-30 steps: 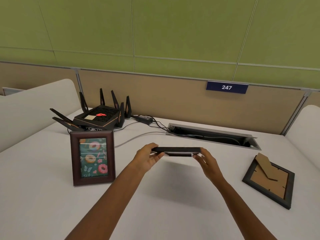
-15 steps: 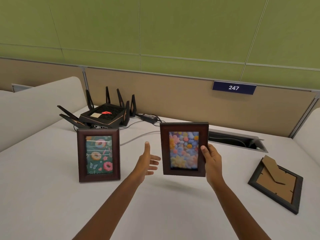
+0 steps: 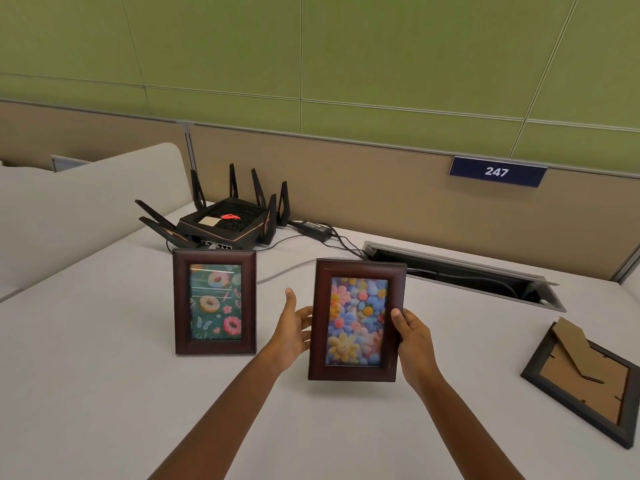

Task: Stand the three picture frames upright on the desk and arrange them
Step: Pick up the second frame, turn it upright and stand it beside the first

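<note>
A dark wooden frame with a flower picture (image 3: 356, 320) is held upright just above the white desk (image 3: 86, 375), its picture facing me. My right hand (image 3: 412, 337) grips its right edge. My left hand (image 3: 294, 327) is at its left edge, fingers reaching behind it. To the left, a matching frame with a doughnut picture (image 3: 214, 301) stands upright on the desk by itself. A black frame (image 3: 585, 382) lies face down at the right, cardboard back and folded stand showing.
A black router with several antennas (image 3: 225, 220) sits behind the doughnut frame, with a power brick and cables (image 3: 315, 228) trailing right. An open cable slot (image 3: 467, 271) runs along the back of the desk. Padded dividers flank both sides; a partition labelled 247 stands behind.
The flower frame went from flat and edge-on between both hands to upright, facing me. My left hand let go, then came back to its left edge. The frame sits lower now.
</note>
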{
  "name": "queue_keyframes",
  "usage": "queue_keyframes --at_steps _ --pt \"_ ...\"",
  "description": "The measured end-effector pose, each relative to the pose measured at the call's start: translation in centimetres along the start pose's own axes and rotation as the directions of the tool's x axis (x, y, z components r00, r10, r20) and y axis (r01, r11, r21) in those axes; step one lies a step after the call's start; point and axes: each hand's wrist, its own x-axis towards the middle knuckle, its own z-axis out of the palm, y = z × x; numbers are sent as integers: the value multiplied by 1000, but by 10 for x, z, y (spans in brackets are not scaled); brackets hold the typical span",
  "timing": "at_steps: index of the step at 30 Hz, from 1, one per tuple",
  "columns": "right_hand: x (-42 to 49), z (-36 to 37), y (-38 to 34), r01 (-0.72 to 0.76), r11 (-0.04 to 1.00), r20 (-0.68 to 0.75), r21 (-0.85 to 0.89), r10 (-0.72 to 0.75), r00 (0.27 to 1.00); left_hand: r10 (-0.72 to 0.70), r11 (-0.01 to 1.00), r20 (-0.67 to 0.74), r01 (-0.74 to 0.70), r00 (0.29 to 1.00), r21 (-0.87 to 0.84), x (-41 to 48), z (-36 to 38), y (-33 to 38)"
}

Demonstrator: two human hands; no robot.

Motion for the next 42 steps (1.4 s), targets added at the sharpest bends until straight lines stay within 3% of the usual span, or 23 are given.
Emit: queue_keyframes --at_steps 7,17,24,34,38,42 --pt "19 23 10 -14 1000 -12 -2 14 1000 57 998 -25 -57 998 -35 7 -12 -8" --pt "49 46 24 7 998 -31 -60 -9 999 327 943 -276 -293 904 158 11 -24 -54" --pt "54 52 32 -19 998 -17 -62 18 1000 441 867 -260 -333 859 369 8 -27 -69" --pt "52 47 33 -9 995 39 -100 13 999 480 828 -257 -338 839 447 5 -30 -76" --pt "47 40 36 26 972 61 -232 -12 998 567 715 -231 -334 791 614 1 -27 -83" --pt "34 20 48 48 891 7 -451 -50 999 696 463 -108 -329 710 823 -12 -19 -87"
